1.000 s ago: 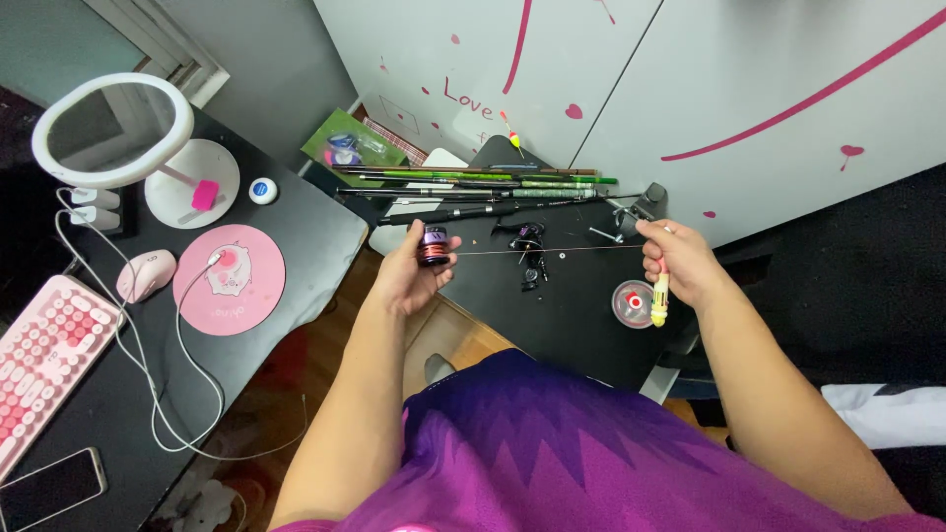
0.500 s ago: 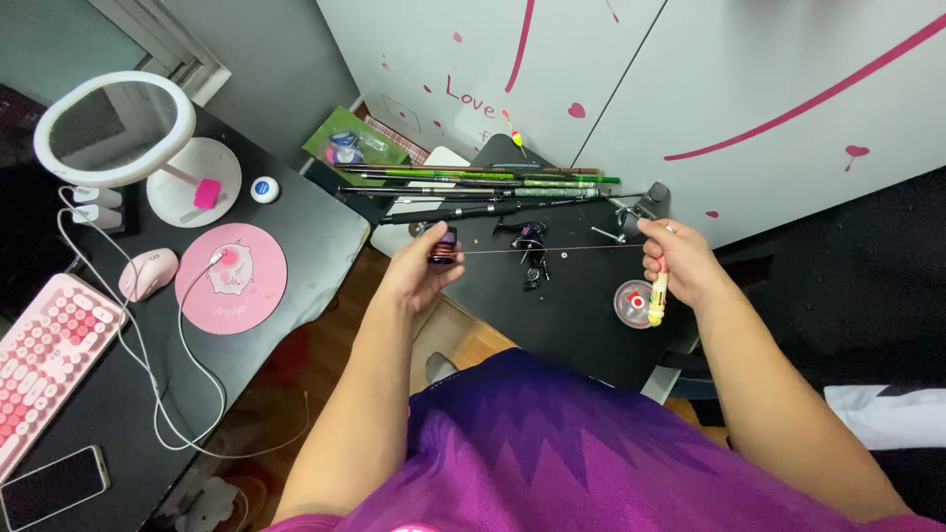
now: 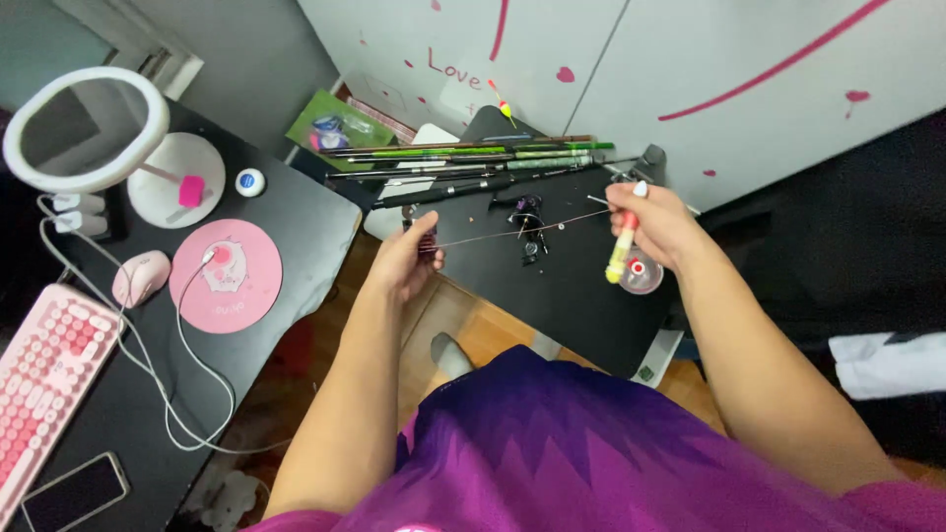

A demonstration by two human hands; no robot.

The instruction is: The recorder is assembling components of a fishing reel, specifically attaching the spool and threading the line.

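My left hand (image 3: 406, 261) grips a small dark spool (image 3: 426, 244) at the left edge of a small black table (image 3: 562, 296). A thin line (image 3: 512, 231) runs taut from the spool to my right hand (image 3: 655, 225). In that hand I also hold a yellow and pink fishing float (image 3: 621, 248), pointing down. Under the line lies a small black reel (image 3: 529, 219). A round clear line spool with a red centre (image 3: 641, 272) sits just below my right hand.
Several fishing rods (image 3: 473, 163), green and black, lie along the table's far edge by the white wall. A black desk (image 3: 305, 236) at left holds a ring light (image 3: 79, 128), pink mouse (image 3: 138, 278), round pink pad (image 3: 225, 276), pink keyboard (image 3: 44, 365) and phone (image 3: 74, 491).
My left hand has drifted slightly away from the right, with the spool turned in its grip. The line stays stretched between both hands. My right hand has barely moved.
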